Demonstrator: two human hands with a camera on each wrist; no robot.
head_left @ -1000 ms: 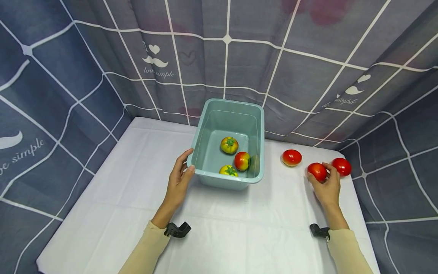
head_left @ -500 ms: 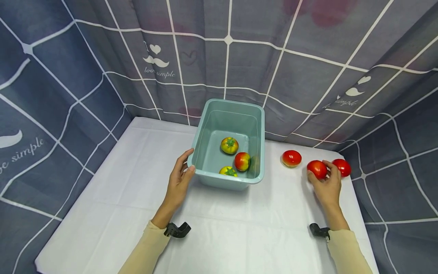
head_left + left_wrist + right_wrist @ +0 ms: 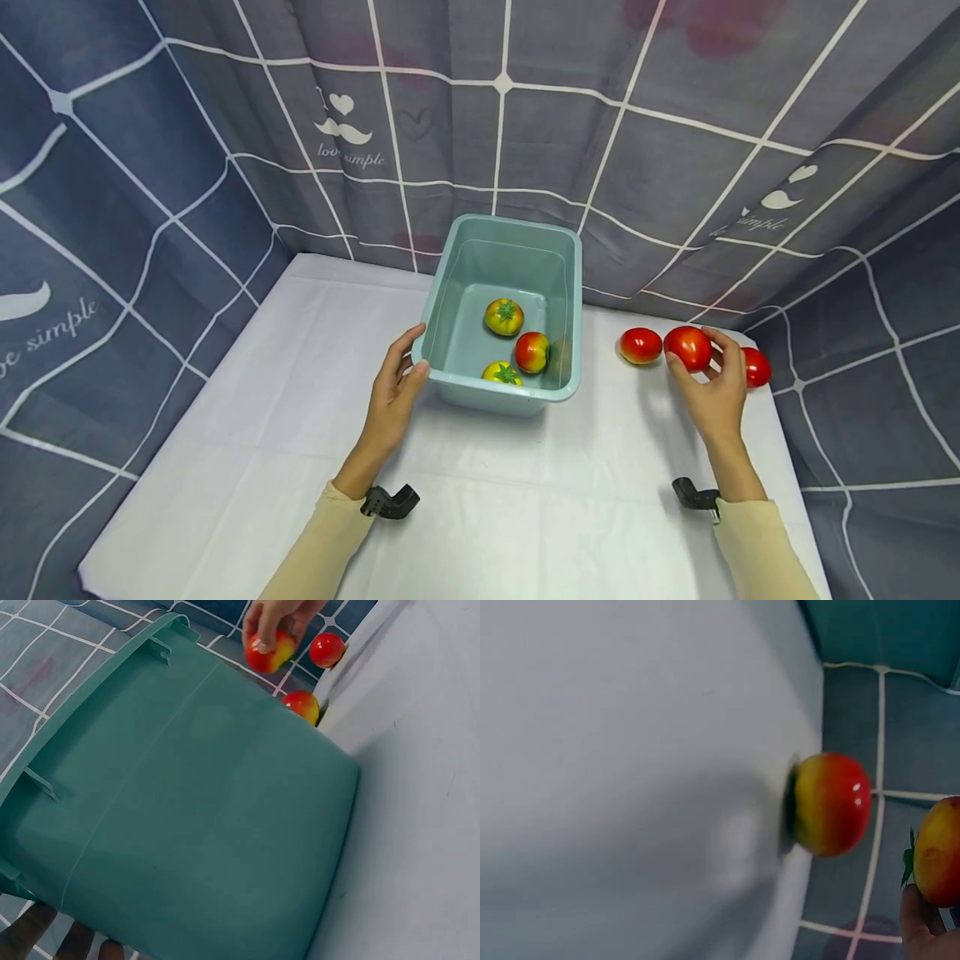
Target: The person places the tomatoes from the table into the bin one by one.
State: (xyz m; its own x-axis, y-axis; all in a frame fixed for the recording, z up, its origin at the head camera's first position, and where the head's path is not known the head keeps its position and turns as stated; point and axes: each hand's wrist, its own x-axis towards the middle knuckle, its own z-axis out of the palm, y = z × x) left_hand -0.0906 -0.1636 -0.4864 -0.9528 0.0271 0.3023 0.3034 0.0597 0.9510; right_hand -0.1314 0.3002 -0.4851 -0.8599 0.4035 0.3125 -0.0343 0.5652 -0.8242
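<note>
My right hand [image 3: 716,396] pinches a red tomato [image 3: 686,347] between thumb and fingers. In the right wrist view the held tomato [image 3: 939,855] shows a yellow underside and green leaves, raised above the white cloth. One red tomato [image 3: 640,346] lies just left of it; another tomato [image 3: 757,367] is partly hidden behind the right hand's fingers. My left hand [image 3: 392,400] holds the near left corner of a teal plastic bin [image 3: 517,223], thumb at the front rim and fingers along the left side. Several yellow-green and red tomatoes [image 3: 504,317] lie inside the bin.
A white cloth [image 3: 585,500] covers the table. Dark grid-patterned curtains [image 3: 420,125] stand close behind the bin and on both sides. A black wrist mount [image 3: 390,502] sits on each forearm.
The right hand has lifted the middle tomato off the table and shifted it slightly back and left. The left hand and the bin have stayed in place.
</note>
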